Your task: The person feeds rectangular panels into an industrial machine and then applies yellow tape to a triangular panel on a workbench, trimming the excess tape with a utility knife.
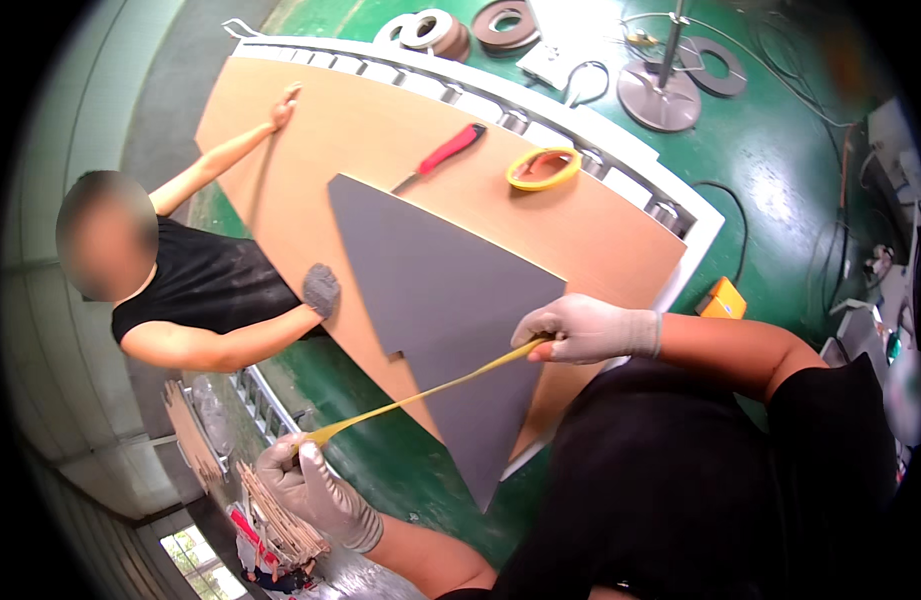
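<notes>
A strip of yellow tape (420, 396) is stretched between my two gloved hands, slanting across the near part of a dark grey panel (435, 275). My left hand (320, 495), in a pale glove, pinches the strip's lower end beyond the panel's edge. At the other end, my right hand (590, 330) grips the tape above the panel's right corner, its fingertips bare. The grey panel has pointed corners and a small notch, and lies on a large tan board (620, 235). On that board rest a red-handled knife (450, 152) and a yellow tape roll (543, 170).
Across the board stands a co-worker (205, 290) in black, one gloved hand on the board. Metal rollers (515, 122) line the white table frame's far side. Edging rolls (435, 35), a round-based metal stand (658, 97) and a yellow pedal (721, 299) are on the green floor.
</notes>
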